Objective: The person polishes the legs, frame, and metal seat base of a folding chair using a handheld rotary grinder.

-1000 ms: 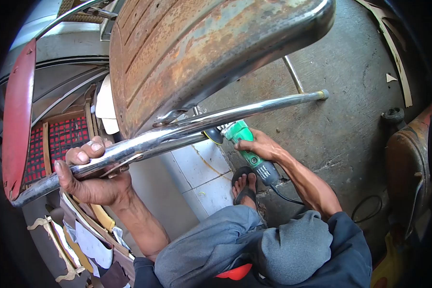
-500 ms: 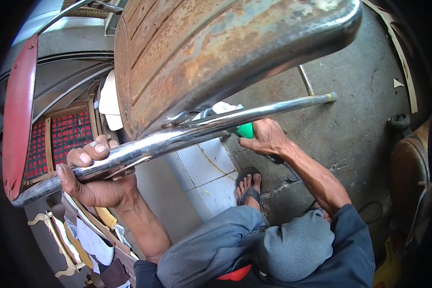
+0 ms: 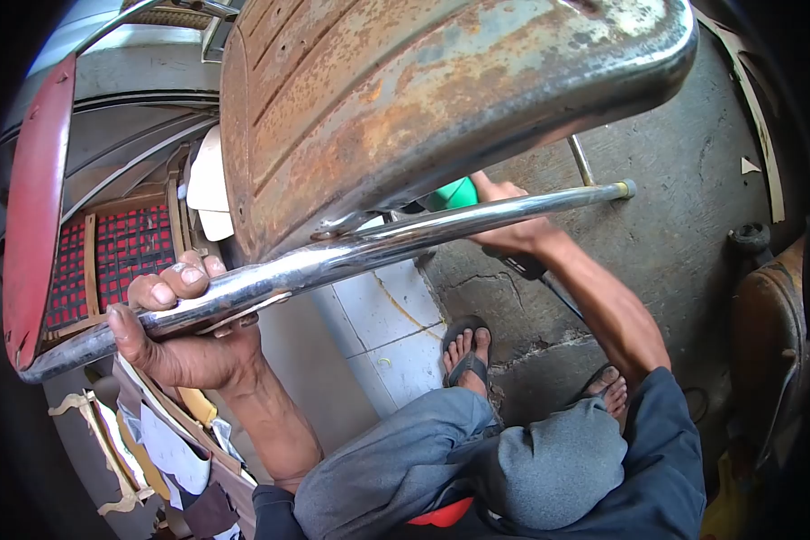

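Observation:
A chair with a rusty, ribbed metal seat (image 3: 360, 117) and a chromed tube frame (image 3: 396, 232) is tilted up before me. My left hand (image 3: 193, 346) wraps its fingers round the tube's near end, from below. Beyond the tube, under the seat's edge, my right hand (image 3: 513, 220) is closed round a green corded power tool (image 3: 457, 194). The tool's front end is hidden by the seat, so its exact kind and any contact cannot be made out. A red curved panel (image 3: 36, 216) joins the frame at the left.
A webbed seat frame (image 3: 121, 261) with red and black straps stands at the left. Cut scraps (image 3: 175, 450) are stacked below it. White tiles (image 3: 387, 333) meet the concrete floor (image 3: 657, 243) by my foot. Another rusty chair part (image 3: 769, 315) is at the right.
My right hand has moved the power tool up and away, further beneath the seat. The left hand keeps its hold on the tube, and the chair has barely shifted in view.

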{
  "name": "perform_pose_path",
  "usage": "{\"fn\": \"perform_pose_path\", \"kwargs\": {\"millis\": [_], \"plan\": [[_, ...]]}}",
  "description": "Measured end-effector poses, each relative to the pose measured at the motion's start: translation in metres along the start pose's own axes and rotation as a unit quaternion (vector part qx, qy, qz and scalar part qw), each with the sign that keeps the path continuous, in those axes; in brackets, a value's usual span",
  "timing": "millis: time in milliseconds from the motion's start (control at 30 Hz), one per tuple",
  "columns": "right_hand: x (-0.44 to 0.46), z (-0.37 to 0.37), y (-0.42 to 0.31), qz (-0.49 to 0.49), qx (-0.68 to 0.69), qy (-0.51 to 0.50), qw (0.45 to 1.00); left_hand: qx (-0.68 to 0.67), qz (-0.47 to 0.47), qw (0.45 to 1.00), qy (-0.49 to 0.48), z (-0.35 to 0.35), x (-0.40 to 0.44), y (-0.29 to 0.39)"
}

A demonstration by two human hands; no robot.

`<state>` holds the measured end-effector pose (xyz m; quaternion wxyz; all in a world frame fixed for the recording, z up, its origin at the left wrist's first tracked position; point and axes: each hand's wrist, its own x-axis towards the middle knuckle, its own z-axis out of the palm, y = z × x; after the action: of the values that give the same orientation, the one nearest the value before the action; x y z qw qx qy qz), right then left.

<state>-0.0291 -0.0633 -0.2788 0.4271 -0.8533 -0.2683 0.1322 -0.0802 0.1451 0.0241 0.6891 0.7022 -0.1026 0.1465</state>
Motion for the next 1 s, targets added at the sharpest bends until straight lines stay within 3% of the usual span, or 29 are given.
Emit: {"fn": "perform_pose_path", "kwargs": {"millis": [33, 67, 167, 233, 267, 300, 367, 433, 500, 600, 700, 767, 867, 900, 967, 1000], "plan": [[0.005, -0.010, 0.006, 0.008, 0.016, -0.035, 0.999, 0.011, 0.009, 1.000, 0.007, 0.002, 0.000, 0.000], [0.010, -0.012, 0.010, 0.009, 0.211, -0.062, 0.975, 0.022, 0.011, 1.000, 0.007, 0.005, 0.001, 0.000], [0.023, -0.029, 0.010, 0.047, 0.442, -0.139, 0.885, 0.048, 0.030, 0.998, -0.001, 0.004, 0.002, -0.001], [0.032, -0.023, 0.015, 0.178, 0.433, -0.243, 0.849, 0.059, 0.042, 0.997, -0.009, 0.009, 0.001, -0.003], [0.036, -0.026, 0.012, 0.139, 0.407, -0.255, 0.866, 0.080, 0.061, 0.995, 0.008, 0.011, 0.001, -0.005], [0.042, -0.015, 0.021, 0.054, 0.270, -0.216, 0.937, 0.099, 0.082, 0.991, 0.025, 0.011, 0.002, -0.007], [0.038, -0.037, 0.008, 0.098, 0.266, -0.258, 0.924, 0.111, 0.084, 0.990, 0.016, 0.005, 0.002, -0.008], [0.035, -0.044, -0.002, 0.108, 0.279, -0.256, 0.919, 0.138, 0.111, 0.981, 0.073, 0.010, 0.001, -0.011], [0.030, -0.057, -0.017, 0.117, 0.292, -0.250, 0.916, 0.129, 0.106, 0.983, 0.071, 0.005, 0.000, -0.010], [0.029, -0.071, -0.040, 0.103, 0.268, -0.225, 0.931, 0.153, 0.099, 0.976, 0.119, 0.011, 0.000, -0.010], [0.026, -0.080, -0.050, 0.090, 0.262, -0.211, 0.937, 0.151, 0.091, 0.978, 0.109, 0.009, 0.000, -0.010], [0.024, -0.070, -0.046, 0.066, 0.267, -0.185, 0.943, 0.148, 0.098, 0.978, 0.108, 0.012, 0.003, -0.010], [0.026, -0.056, -0.036, -0.014, 0.381, -0.219, 0.898, 0.142, 0.095, 0.978, 0.117, 0.016, 0.003, -0.012], [0.017, -0.056, -0.040, -0.036, 0.420, -0.174, 0.890, 0.142, 0.091, 0.978, 0.125, 0.015, 0.002, -0.010], [0.019, -0.022, -0.021, -0.044, 0.493, -0.214, 0.842, 0.140, 0.067, 0.982, 0.105, 0.009, -0.002, -0.008], [0.013, 0.006, -0.008, -0.018, 0.457, -0.192, 0.868, 0.144, 0.070, 0.981, 0.110, 0.007, -0.002, -0.008]]}}
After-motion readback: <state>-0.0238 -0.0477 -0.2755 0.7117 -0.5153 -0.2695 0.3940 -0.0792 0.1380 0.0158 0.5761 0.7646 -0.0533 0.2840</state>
